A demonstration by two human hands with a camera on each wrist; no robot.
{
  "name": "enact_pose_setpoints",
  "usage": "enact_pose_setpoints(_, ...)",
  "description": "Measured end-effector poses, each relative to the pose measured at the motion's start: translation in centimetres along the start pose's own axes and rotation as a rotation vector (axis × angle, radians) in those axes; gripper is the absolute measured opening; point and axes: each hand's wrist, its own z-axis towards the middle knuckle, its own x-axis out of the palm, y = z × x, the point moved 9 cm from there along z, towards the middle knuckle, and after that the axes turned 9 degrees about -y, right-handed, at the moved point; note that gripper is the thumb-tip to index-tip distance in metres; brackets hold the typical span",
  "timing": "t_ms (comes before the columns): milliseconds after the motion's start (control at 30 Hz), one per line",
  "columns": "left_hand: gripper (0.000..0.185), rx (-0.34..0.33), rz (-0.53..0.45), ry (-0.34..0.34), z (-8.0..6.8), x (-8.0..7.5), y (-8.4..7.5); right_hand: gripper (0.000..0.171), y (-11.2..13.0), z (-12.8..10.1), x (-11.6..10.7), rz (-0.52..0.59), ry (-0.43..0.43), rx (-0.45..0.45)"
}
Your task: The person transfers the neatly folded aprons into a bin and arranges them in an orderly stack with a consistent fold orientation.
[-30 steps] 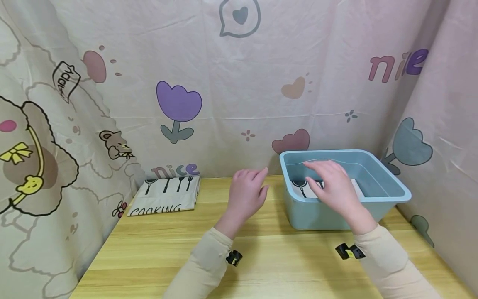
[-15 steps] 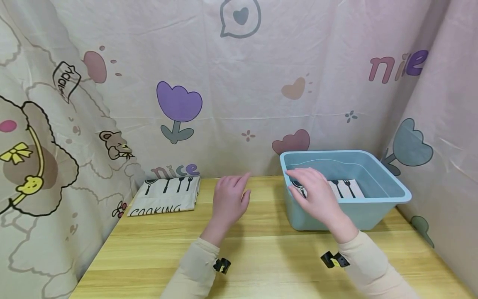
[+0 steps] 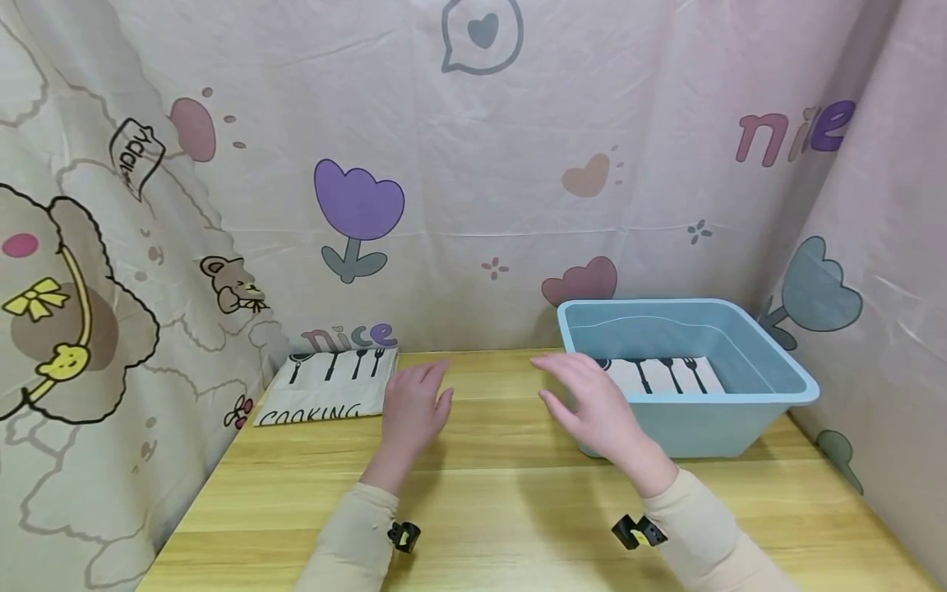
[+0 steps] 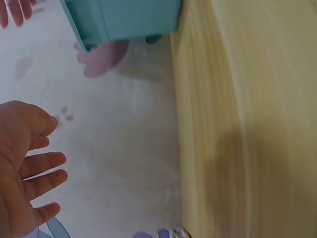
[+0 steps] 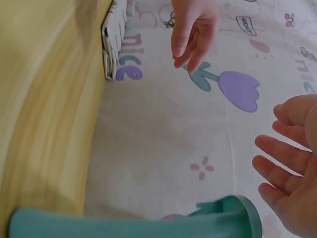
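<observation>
A folded white cloth [image 3: 325, 390] printed with black utensils and the word COOKING lies at the back left of the table. Just right of it, my left hand [image 3: 413, 411] hovers with fingers relaxed and nothing in them; the left wrist view shows its palm and spread fingers. My right hand [image 3: 595, 407] is held in front of the left side of a blue plastic bin [image 3: 747, 423], its fingers extended and holding nothing. Inside the bin lies another white cloth [image 3: 666, 376] with black utensil prints, its left part hidden behind my right hand.
A wooden table [image 3: 488, 510] carries everything. Behind it hangs a patterned curtain [image 3: 473, 189], which also closes off the left and right sides. The bin stands at the table's right, close to the curtain.
Both hands have moved left: the right from over the bin to its left side, the left closer to the folded cloth. More of the cloth in the bin now shows.
</observation>
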Motion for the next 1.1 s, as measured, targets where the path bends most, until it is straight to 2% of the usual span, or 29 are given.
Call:
enact_pose_setpoints(400, 0.043, -0.16, 0.049, 0.112, -2.0, 1.1, 7.0, 0.044, 0.3, -1.1, 3.2, 0.047, 0.084, 0.105)
enact_pose_setpoints(567, 0.043, -0.226, 0.062, 0.149, -2.6, 1.5, 9.9, 0.045, 0.1, -1.2, 4.3, 0.066, 0.101, 0.146)
enact_pose_setpoints(700, 0.045, -0.283, 0.077, 0.205, -3.2, 1.7, 11.9, 0.046, -0.1, -1.5, 5.1, 0.081, 0.098, 0.166)
enact_pose_setpoints(900, 0.048, -0.36, 0.088, 0.297, -4.4, 2.3, 14.6, 0.046, -1.1, -2.1, 6.4, 0.105, 0.112, 0.234)
enact_pose_setpoints(1100, 0.049, -0.374, 0.105, 0.338, -5.6, 2.9, 16.4, 0.045, -2.5, -2.9, 7.8, 0.146, 0.115, 0.346)
